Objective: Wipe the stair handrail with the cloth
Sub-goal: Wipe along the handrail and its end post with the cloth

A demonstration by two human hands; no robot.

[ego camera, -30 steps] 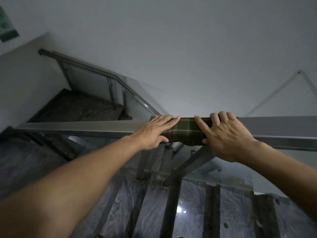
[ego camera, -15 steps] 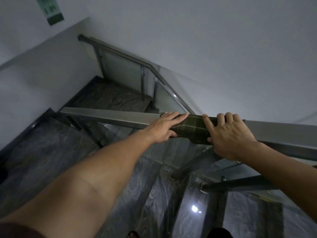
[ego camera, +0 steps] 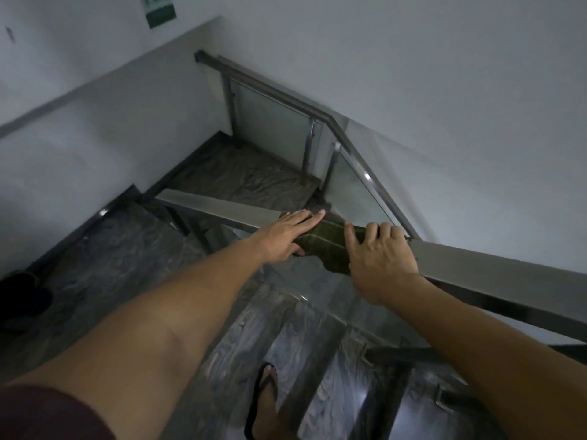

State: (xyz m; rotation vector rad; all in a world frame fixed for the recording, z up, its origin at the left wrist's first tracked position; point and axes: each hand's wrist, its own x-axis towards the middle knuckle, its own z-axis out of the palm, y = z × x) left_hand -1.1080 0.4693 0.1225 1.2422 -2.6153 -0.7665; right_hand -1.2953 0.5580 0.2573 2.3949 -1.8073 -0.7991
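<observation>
You had both hands on the cloth, a dark green checked piece draped over the top of the flat metal handrail and hanging down its near side. Your left hand lay flat on the cloth's left end, fingers stretched out straight along the rail and pressed down, with the thumb tucked under the rail's near edge. Your right hand sat on the cloth's right end, fingers curled over the far edge of the rail and the thumb pointing up across the fabric, so that hand was clamped on cloth and rail together. The two hands were apart, with a band of cloth showing between them.

The handrail ran from the lower right up toward the left, and a bare stretch of it reached beyond your left hand toward the wall. Beneath it were glass panels and metal posts. A second rail ran along the flight further down, beside the landing. The steps below you were grey, veined stone. Your foot in a dark flip-flop stood on a step near the bottom of the view. A green sign hung high on the wall, too blurred to read.
</observation>
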